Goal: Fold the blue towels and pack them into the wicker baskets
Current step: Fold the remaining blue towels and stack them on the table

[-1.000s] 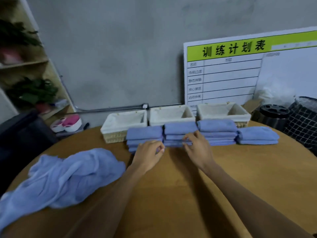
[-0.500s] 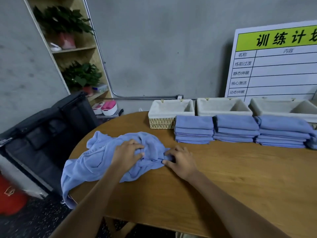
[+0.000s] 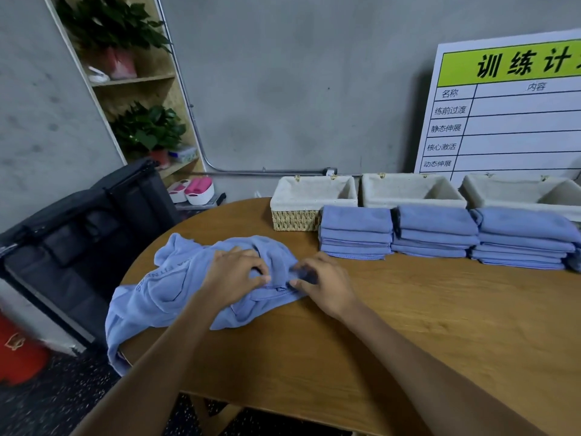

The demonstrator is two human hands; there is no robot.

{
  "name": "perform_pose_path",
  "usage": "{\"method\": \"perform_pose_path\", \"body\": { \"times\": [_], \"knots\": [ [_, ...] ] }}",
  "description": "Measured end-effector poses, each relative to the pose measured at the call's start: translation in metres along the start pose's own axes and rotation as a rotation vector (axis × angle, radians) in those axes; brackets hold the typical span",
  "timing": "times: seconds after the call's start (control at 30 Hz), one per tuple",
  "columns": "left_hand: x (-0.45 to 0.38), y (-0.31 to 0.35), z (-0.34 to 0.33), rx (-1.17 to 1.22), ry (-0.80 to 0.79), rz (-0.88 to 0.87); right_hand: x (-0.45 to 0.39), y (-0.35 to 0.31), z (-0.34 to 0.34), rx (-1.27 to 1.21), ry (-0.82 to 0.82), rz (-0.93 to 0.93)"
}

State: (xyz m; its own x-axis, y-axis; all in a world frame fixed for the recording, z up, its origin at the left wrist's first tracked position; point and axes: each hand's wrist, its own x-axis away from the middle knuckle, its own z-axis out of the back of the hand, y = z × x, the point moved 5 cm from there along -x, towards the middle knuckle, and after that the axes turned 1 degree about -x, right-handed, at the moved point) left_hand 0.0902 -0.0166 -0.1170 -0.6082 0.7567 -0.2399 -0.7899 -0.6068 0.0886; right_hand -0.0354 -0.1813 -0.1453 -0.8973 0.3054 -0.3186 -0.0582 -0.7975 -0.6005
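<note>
Both hands down on a crumpled blue towel (image 3: 176, 287) at the left end of the round wooden table (image 3: 408, 325). Left hand (image 3: 232, 278) on top of the heap, fingers curled and pinching a fold of cloth near the middle. Right hand (image 3: 327, 286) just beside it, thumb and fingertips nipping the towel's near-right edge, palm over bare wood. Under and to the left of the left hand, the rest of the towel bunched in loose ridges, grey printed lettering showing on one fold, one corner hanging over the table rim. Beyond the right hand and off to its right, three neat stacks of folded towels in a row: nearest stack (image 3: 355, 232), middle stack (image 3: 435, 231), far stack (image 3: 522, 237), each several layers high. Directly behind the stacks, three lined wicker baskets side by side: left basket (image 3: 295, 220), middle basket (image 3: 412, 190), right basket (image 3: 518, 190). Past the baskets, a white chart board (image 3: 503, 121) with a green header against the grey wall. Far to the left of the left hand, a dark bag (image 3: 78, 234) and a wooden shelf (image 3: 135, 89) with potted plants.
</note>
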Motion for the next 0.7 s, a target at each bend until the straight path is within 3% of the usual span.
{"method": "perform_pose_path", "body": {
  "times": [0.1,0.3,0.43,0.53,0.7],
  "knots": [
    [0.000,0.005,0.000,-0.065,-0.119,-0.008,-0.002,-0.007,0.004,-0.013,-0.016,-0.008],
    [-0.001,0.014,0.005,-0.120,-0.074,-0.008,0.000,-0.001,-0.004,-0.076,-0.084,-0.038],
    [-0.004,0.018,0.015,0.228,0.054,0.045,-0.004,-0.006,-0.003,-0.159,-0.036,-0.021],
    [-0.013,0.032,0.032,0.485,0.097,0.065,-0.008,-0.016,0.001,-0.357,0.008,-0.048],
    [-0.030,0.046,0.070,0.595,0.193,0.133,-0.019,-0.033,0.017,-0.814,0.070,-0.131]
  ]
}}
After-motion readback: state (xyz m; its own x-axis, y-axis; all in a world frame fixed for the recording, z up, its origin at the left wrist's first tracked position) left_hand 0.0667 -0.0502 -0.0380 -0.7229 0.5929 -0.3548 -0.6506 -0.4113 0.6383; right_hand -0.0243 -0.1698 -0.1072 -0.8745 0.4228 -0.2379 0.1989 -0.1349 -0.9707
